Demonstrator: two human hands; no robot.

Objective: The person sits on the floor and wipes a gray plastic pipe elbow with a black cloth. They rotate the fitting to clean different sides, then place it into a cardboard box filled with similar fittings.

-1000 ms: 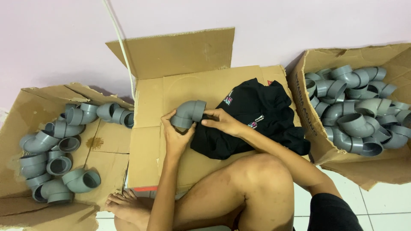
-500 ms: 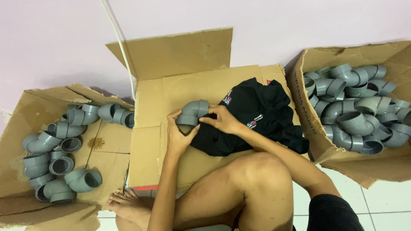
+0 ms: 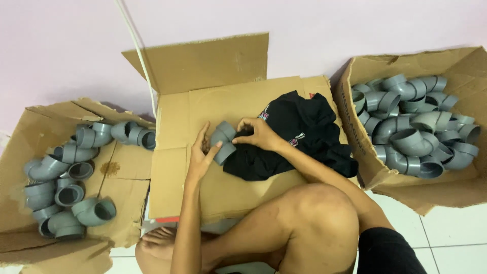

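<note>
A flattened cardboard sheet (image 3: 238,177) with one flap standing up against the pale wall (image 3: 61,45) takes up the middle of the floor, and the person sits at its near edge with a bent knee (image 3: 309,223) and a bare foot (image 3: 157,241) in view. To the right stands a large open cardboard box (image 3: 456,187), heaped with grey pipe elbows (image 3: 411,122). To the left lies another torn-open cardboard box (image 3: 30,132), holding a looser scatter of grey elbows (image 3: 71,162), some near its far edge and some in a cluster at the left side. A white cable (image 3: 137,50) runs down the wall behind the sheet's raised flap. White floor tiles (image 3: 446,233) show at the lower right.

On the sheet, right of centre, lies a crumpled black cloth (image 3: 299,142) with a small coloured print. At the cloth's left edge is a single grey pipe elbow (image 3: 223,142), resting between both hands just above the cardboard.

The left hand (image 3: 203,155) is open, fingers spread and pointing away from the person, its palm and thumb lying against the left side of the elbow. The right hand (image 3: 258,134) is curled over the upper right end of the elbow, fingertips pinching its rim, with the wrist lying over the black cloth.
</note>
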